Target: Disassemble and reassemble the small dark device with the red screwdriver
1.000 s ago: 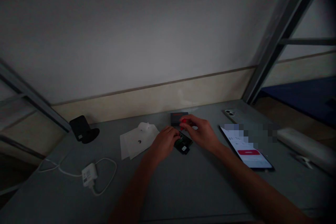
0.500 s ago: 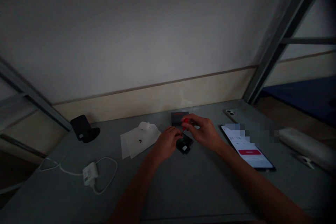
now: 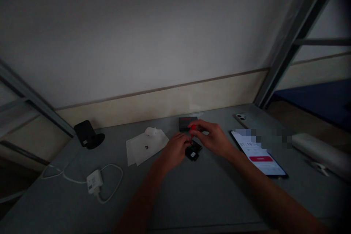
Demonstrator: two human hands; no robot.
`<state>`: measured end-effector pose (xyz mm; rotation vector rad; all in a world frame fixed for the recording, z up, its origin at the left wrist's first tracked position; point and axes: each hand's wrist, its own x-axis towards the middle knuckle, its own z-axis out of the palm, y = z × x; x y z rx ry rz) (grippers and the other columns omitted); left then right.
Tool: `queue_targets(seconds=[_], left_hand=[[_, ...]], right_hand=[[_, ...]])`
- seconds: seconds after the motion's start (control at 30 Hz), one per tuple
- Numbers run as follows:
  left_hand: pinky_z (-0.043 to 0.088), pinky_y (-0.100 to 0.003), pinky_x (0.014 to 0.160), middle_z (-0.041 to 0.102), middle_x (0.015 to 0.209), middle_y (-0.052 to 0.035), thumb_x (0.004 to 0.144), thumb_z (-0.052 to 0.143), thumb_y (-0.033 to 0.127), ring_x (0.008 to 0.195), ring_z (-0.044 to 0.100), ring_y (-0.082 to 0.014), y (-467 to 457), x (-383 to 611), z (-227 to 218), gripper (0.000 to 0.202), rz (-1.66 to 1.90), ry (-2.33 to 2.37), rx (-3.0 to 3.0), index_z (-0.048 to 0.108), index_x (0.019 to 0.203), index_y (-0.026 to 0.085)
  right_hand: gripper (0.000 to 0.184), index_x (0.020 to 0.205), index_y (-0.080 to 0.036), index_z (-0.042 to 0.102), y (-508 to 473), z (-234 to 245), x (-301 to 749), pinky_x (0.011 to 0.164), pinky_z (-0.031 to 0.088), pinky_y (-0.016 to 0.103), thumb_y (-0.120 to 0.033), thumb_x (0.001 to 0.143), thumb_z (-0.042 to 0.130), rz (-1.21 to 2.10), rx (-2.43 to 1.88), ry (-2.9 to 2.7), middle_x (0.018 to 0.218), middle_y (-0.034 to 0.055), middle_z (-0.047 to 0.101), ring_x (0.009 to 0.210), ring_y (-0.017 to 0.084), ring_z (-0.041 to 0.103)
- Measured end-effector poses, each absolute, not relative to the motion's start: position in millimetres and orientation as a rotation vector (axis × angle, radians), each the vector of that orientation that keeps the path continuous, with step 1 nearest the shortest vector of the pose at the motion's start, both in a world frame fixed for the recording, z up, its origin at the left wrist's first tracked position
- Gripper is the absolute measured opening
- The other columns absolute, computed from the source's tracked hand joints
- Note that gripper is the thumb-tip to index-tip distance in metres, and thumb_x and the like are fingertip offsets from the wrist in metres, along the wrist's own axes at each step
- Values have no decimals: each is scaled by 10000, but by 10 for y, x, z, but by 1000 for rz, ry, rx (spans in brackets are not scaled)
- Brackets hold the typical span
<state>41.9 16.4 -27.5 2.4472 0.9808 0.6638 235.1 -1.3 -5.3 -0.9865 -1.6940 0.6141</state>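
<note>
My right hand (image 3: 212, 137) pinches the handle of a small red screwdriver (image 3: 193, 128), its shaft pointing down. Below its tip lies a small black electronic device (image 3: 193, 152) with a white label, flat on the grey table (image 3: 208, 197). My left hand (image 3: 177, 148) has its fingers bent together at the device's upper left edge and steadies it; the fingertips partly hide it. Just behind both hands is a dark grey box (image 3: 185, 123) with a reddish mark. Where exactly the screwdriver's tip rests is too dark and small to make out.
White paper sheets (image 3: 139, 150) with several tiny dark pieces lie left of my hands. Further left are a black stand (image 3: 86, 135) and a white adapter (image 3: 94, 181) with its cable. To the right sit a lit tablet (image 3: 260, 159), a phone (image 3: 241, 117) and a white cylindrical object (image 3: 318, 150).
My left hand's fingers have shifted slightly right over the device, covering more of its left side. The screwdriver has moved very little, and my right hand stays nearly in place.
</note>
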Motion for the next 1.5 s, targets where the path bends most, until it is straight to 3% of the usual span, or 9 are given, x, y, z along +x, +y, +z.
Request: queue_targets(seconds=[0.43, 1.5], left_hand=[[455, -369, 957, 666, 1029, -71, 984, 480, 150, 1048, 558, -221, 135, 421, -246, 205, 568, 909, 2553, 676, 932, 180], [480, -371, 980, 695, 1084, -91, 1006, 447, 173, 1070, 607, -218, 95, 431, -204, 252, 569, 908, 2549, 694, 1048, 174]], right_hand=[[91, 946, -226, 677, -2, -55, 2377, 684, 551, 262, -287, 911, 619, 634, -1062, -1825, 840, 12, 752, 744, 166, 714], [182, 1053, -266, 707, -122, 21, 2449, 769, 524, 286, -210, 944, 573, 283, -1067, -2137, 987, 35, 771, 838, 200, 724]])
